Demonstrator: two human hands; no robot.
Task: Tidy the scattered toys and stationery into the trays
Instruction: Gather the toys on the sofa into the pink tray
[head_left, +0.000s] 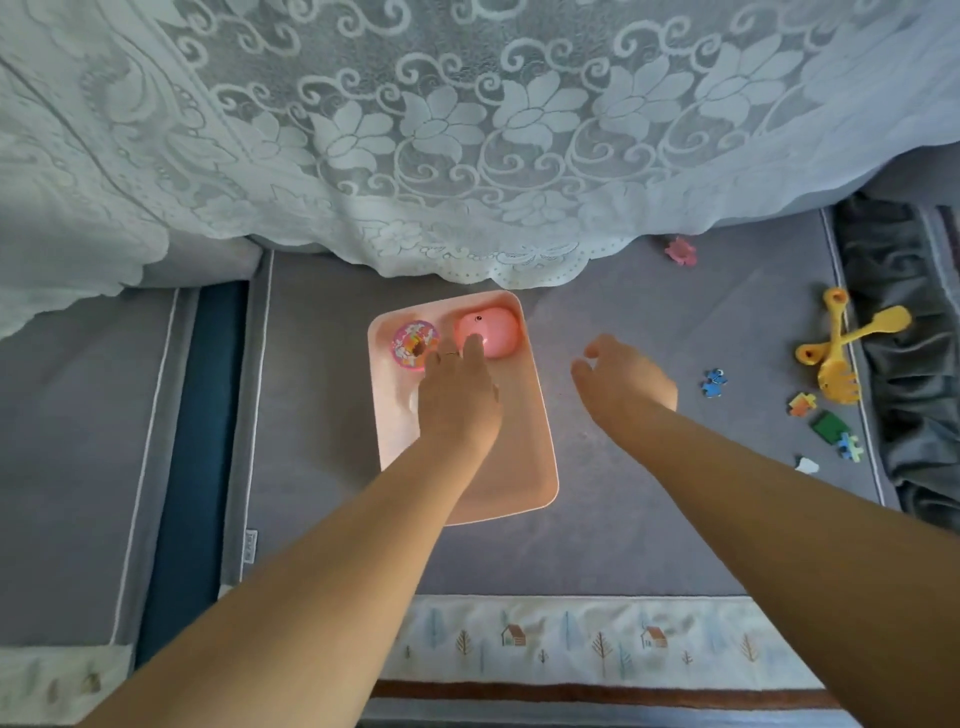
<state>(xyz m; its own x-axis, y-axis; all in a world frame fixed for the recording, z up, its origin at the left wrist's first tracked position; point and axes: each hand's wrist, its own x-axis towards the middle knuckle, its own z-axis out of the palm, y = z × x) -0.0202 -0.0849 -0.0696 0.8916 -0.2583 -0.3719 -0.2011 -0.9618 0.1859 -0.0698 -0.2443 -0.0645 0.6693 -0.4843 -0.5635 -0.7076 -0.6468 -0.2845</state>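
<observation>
Head view looks down on a grey cushion (623, 519) with a pink tray (540, 441) lying flat in the middle of it. I see my left hand (457, 395) stretched over the tray, palm down, fingers extended and holding nothing — the fingertips touch a round pink toy (496, 327) that sits in the tray's far right corner. That toy is smooth and glossy, with a small dark dot like an eye on its top. Just beside it, in the far left corner, lies a round pink disc (413, 344) with a busy multicoloured print. My right hand (623, 379) hovers over the cushion just right of the tray, fingers loosely curled and apart, empty.

Well off to the right, near the cushion's edge, the loose things lie scattered — yellow plastic toy tools (836, 353) crossing each other, a blue puzzle piece (716, 383), an orange piece (802, 404), a green piece (830, 426) and a small pink piece (680, 251) near the hem of the lace cloth (467, 130).
</observation>
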